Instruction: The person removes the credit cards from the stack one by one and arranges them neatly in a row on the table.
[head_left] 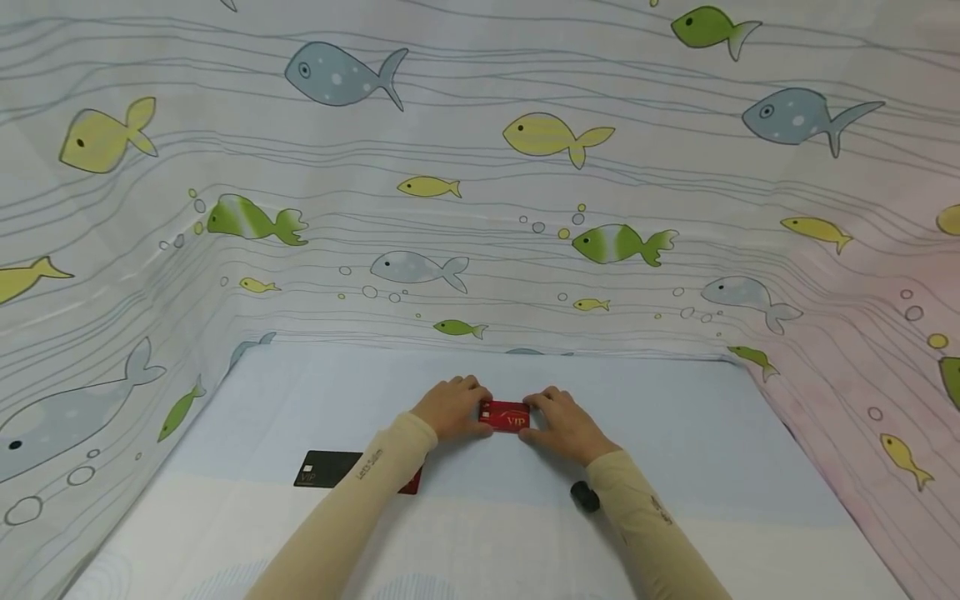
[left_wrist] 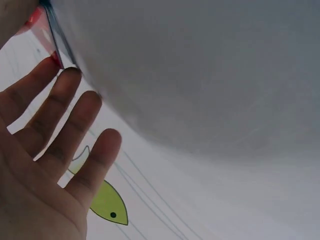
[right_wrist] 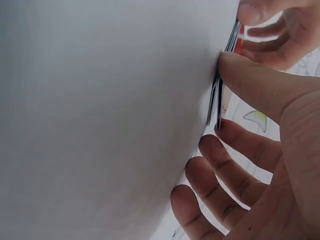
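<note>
In the head view, a red card (head_left: 505, 416) with gold VIP lettering lies between both hands near the middle of the table. My left hand (head_left: 453, 409) holds its left end between thumb and fingers. At the right end, the thumb and index finger of my right hand (head_left: 567, 425) grip the short side. Seen edge-on in the right wrist view, it is a thin stack of cards (right_wrist: 219, 90), with layers slightly fanned apart at the near end. The left wrist view catches the fingertips of the left hand (left_wrist: 60, 135) at the card edge.
A black VIP card (head_left: 324, 469) lies left of the left forearm. A dark red card (head_left: 411, 483) is mostly hidden beneath that sleeve. Beside the right forearm sits a small black object (head_left: 584, 497). Fish-printed cloth (head_left: 480, 217) rises behind and on both sides.
</note>
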